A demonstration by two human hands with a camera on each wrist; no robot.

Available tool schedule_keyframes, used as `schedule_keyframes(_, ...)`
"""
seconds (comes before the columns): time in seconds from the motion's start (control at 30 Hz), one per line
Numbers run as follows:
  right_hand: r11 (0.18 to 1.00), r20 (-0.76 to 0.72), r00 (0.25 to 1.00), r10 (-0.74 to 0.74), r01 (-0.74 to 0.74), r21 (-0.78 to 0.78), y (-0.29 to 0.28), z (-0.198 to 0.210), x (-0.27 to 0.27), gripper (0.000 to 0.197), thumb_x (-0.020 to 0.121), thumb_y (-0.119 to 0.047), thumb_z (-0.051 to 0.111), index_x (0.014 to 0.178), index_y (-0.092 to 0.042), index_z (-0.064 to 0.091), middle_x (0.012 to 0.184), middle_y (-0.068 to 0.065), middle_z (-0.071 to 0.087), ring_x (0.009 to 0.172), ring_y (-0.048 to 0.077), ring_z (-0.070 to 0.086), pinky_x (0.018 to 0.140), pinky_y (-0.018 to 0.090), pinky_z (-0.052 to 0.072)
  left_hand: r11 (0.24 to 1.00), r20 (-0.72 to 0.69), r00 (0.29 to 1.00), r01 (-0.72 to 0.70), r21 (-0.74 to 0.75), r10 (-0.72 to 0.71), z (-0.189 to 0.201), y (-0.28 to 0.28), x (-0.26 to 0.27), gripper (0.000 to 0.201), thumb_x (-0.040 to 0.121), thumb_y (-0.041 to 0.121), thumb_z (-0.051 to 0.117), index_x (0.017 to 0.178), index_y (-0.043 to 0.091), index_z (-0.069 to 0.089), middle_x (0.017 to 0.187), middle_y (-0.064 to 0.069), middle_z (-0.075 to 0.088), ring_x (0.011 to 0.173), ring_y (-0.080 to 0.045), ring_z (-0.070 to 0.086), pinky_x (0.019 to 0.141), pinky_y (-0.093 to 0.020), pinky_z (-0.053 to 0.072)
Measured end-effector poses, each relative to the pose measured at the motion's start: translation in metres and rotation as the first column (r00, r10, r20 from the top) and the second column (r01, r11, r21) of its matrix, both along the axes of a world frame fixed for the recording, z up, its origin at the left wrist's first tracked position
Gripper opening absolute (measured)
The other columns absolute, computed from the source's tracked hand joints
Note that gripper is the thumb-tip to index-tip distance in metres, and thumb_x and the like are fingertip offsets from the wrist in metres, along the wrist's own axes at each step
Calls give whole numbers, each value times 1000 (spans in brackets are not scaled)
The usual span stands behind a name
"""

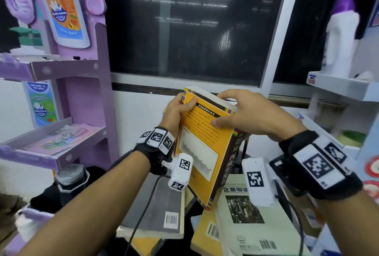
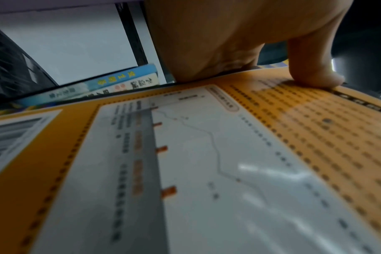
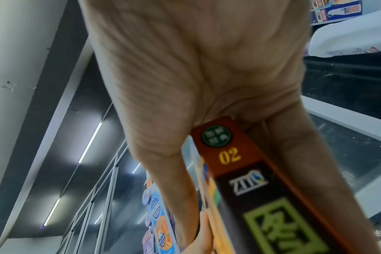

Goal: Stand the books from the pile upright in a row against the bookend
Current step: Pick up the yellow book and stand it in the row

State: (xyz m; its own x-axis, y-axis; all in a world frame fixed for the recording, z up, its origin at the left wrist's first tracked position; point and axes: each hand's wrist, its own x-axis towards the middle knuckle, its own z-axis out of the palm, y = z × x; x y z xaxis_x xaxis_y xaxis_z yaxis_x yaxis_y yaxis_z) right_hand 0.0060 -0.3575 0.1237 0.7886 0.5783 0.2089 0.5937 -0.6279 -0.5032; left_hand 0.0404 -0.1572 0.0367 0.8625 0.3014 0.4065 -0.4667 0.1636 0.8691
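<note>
A thick yellow book point(image 1: 205, 143) with a dark spine is held tilted in the air above the pile. My left hand point(image 1: 178, 110) grips its far left edge, thumb point(image 2: 311, 68) pressed on the cover point(image 2: 207, 163). My right hand point(image 1: 248, 112) clasps the top right corner over the spine point(image 3: 250, 180), with the thumb on the cover and the fingers behind. Below lie a grey book point(image 1: 160, 210), a pale book with a photo point(image 1: 246, 225) and a yellow one point(image 1: 205, 233). Blue-spined books point(image 2: 124, 80) show beyond the held book. I cannot make out the bookend.
A purple display rack point(image 1: 82, 91) stands at the left, with a dark flask point(image 1: 70, 178) below it. White shelves point(image 1: 338, 85) at the right carry a white bottle point(image 1: 342, 36). A dark window point(image 1: 194, 26) fills the back wall.
</note>
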Motion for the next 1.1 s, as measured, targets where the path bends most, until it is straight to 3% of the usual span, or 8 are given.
schedule_keyframes(0.13,998,42,998,-38,40,-38,-15,0,6,56,81,-35,76,129,-38,47,111,-4,67,85,14,69,68,30,59,998,10,998,57,6,-57,4,-17,9,28,88,25,63,112,11,58,99,-12,70,90,-29,69,79,-40,57)
schedule_keyframes(0.23,999,57,997,-47,48,-10,-27,0,11,48,85,-31,73,126,-39,50,114,-7,65,87,14,69,72,32,58,997,15,997,70,22,-70,7,-28,17,24,92,22,58,112,9,56,95,-8,71,84,-21,71,74,-32,58)
schedule_keyframes(0.43,987,149,979,-142,129,98,-44,2,20,45,86,-26,72,128,-31,56,107,-1,66,83,15,66,66,25,50,990,-16,994,112,83,-111,15,-46,31,33,96,27,54,121,6,54,99,-7,68,87,-18,68,78,-31,56)
schedule_keyframes(0.53,974,149,967,-207,188,130,-46,0,26,53,85,-30,73,134,-29,53,115,4,63,94,21,65,77,34,55,974,-44,999,22,227,-12,15,-45,40,35,94,35,54,122,13,58,106,1,68,104,-17,63,93,-35,46)
schedule_keyframes(0.63,961,142,957,-254,232,151,-47,-2,33,55,85,-31,73,135,-28,52,117,9,63,102,24,64,87,41,55,953,-19,991,-119,280,129,11,-38,50,30,93,24,58,121,13,62,117,2,64,110,-12,57,91,-27,42)
schedule_keyframes(0.77,947,156,939,-306,284,153,-42,-4,45,57,85,-32,73,137,-28,50,121,11,60,96,25,65,80,35,54,905,9,970,-228,358,241,0,-26,62,28,91,12,60,119,13,63,121,-2,64,114,-15,58,100,-32,46)
schedule_keyframes(0.9,940,191,924,-331,306,148,-34,-7,56,56,88,-31,70,139,-24,48,116,10,61,94,24,64,74,33,53,851,-19,955,-254,461,295,-8,-22,75,33,92,21,60,125,19,61,130,-1,58,122,-15,51,100,-30,43)
schedule_keyframes(1.1,935,261,900,-348,314,165,-18,-12,75,27,91,-24,65,115,-13,60,82,-2,56,83,23,63,69,35,55,704,-82,916,-242,667,393,-19,-18,105,39,90,33,60,128,26,57,139,-4,52,126,-22,49,106,-43,40)
